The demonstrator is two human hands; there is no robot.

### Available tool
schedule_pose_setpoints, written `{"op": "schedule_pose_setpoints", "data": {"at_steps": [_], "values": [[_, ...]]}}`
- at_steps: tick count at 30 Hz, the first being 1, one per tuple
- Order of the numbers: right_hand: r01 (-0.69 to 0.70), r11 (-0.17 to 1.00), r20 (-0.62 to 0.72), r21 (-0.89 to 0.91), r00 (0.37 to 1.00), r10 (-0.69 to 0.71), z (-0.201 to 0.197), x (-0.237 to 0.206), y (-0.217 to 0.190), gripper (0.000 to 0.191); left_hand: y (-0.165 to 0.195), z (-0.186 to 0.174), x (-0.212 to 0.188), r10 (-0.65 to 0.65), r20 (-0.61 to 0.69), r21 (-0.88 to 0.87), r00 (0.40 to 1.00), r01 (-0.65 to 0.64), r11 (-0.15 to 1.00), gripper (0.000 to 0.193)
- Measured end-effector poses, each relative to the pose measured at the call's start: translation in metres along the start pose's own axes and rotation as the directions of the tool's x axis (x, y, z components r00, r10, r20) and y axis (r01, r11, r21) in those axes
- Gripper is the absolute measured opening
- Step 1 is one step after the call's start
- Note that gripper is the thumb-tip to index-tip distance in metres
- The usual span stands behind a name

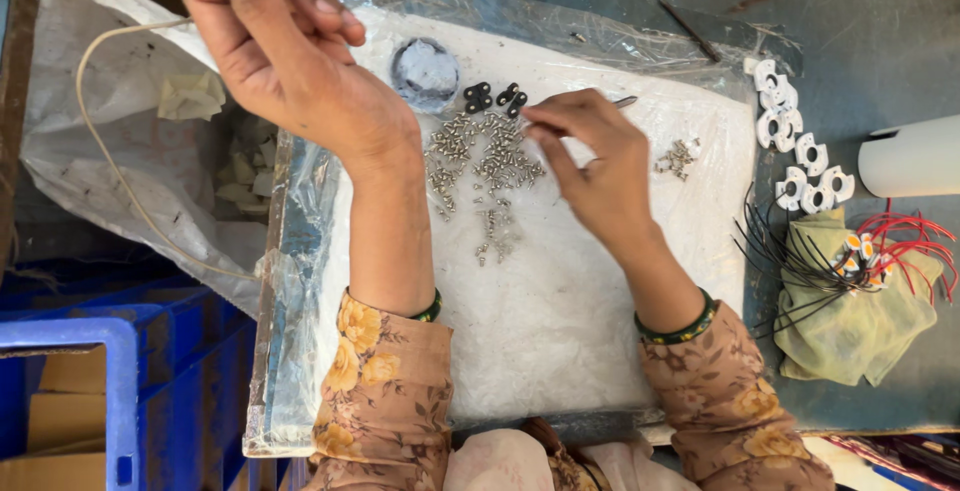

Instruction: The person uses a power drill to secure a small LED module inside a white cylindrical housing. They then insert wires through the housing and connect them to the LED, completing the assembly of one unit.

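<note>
Head view: right hand [598, 166] pinches a thin metal tool [622, 103] at the loose screws [487, 158], heap unsorted on white sheet [560, 321]; left hand [285, 46] lifted, fingers curled, contents unclear. White ring parts [795, 146] sit stacked apart.

White round parts [797, 147] line the right edge beside a green cloth [850, 321] with red and black wires [880, 251] (tangled); blue crates [120, 371] stand left.
</note>
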State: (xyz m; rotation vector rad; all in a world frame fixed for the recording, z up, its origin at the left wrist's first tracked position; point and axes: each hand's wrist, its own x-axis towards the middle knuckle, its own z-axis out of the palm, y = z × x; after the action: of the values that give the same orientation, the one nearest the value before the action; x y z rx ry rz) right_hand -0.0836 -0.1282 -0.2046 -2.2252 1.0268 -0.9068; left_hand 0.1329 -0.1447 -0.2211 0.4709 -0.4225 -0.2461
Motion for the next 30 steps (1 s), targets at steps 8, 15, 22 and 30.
{"op": "schedule_pose_setpoints", "data": {"at_steps": [8,15,22,30], "values": [[0.157,0.984,0.201,-0.079,0.97,-0.138,-0.021,-0.002,0.03,0.022,0.004,-0.002,0.0,-0.017,-0.002,-0.018,1.0,0.017,1.0,0.02],[0.318,0.938,0.356,-0.138,0.9,-0.253,-0.013,0.002,0.012,0.018,0.006,0.003,0.0,-0.019,0.008,-0.039,1.0,0.019,0.999,0.021],[0.383,0.907,0.273,-0.174,0.904,-0.329,-0.007,-0.001,0.008,0.034,0.005,0.001,0.001,-0.029,0.029,-0.054,0.999,0.03,0.998,0.02],[0.166,0.969,0.438,0.184,0.869,-0.232,-0.017,-0.003,-0.006,0.019,0.005,0.002,0.002,-0.006,0.034,-0.042,0.999,0.007,0.999,0.021]]}}
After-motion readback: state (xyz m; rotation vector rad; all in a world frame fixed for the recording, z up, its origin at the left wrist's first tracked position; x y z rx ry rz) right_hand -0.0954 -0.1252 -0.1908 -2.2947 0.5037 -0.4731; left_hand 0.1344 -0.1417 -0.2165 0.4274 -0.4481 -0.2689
